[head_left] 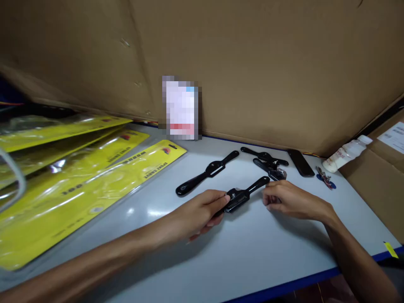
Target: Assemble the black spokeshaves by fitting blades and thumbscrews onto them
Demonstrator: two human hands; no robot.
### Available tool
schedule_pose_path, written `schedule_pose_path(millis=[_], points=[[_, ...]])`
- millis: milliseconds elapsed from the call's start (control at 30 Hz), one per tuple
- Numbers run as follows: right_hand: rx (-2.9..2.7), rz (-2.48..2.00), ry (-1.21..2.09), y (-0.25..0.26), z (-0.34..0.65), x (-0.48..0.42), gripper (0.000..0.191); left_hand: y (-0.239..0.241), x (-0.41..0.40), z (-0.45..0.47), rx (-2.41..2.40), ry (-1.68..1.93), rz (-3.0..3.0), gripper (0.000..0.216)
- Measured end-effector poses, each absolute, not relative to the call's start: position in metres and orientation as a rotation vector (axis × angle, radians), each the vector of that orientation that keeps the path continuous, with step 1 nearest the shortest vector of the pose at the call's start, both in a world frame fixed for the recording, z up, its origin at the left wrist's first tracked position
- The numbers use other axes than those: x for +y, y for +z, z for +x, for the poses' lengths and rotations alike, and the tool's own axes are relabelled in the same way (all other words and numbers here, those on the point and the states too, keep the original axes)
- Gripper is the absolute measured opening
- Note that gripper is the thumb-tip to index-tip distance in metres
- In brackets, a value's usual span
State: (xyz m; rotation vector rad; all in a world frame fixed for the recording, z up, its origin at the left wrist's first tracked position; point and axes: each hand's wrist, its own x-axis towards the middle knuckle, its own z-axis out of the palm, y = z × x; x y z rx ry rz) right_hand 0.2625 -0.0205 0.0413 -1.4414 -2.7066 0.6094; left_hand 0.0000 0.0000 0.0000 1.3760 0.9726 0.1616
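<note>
Our left grip [206, 210] holds the black spokeshave [241, 195] mid-counter [252, 252]; our right grip [284, 198], loosely curled and holding nothing, sits beside its far handle.

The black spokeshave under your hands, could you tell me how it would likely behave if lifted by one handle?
The spokeshave looks like rigid cast metal, so it should stay stiff. Its bulky centre probably makes it heavy for its size, sagging from the left hand. The glossy handles may be slippery. It lies flat on the table, so rolling seems unlikely.
</note>
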Motion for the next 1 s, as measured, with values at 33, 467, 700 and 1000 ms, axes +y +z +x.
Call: schedule_pose_path(millis=[33,467,700,1000], points=[[-2.703,-1.473,0.649,0.042,0.261,-0.021,0.022,0.0,0.0,0.0,0.97,0.162,1.378,0.042],[-2.741,-1.411,0.581,0.046,0.26,-0.041,0.032,-0.002,0.0,0.0,0.935,0.17,1.434,0.059],[-2.211,-1.185,0.954,0.054,0.233,-0.037,0.013,-0.001,0.0,0.0,0.979,0.098,1.503,0.055],[-1.938,-1.056,0.548,0.005,0.203,-0.034,0.016,-0.005,-0.002,0.002,0.953,0.04,1.528,0.047]])
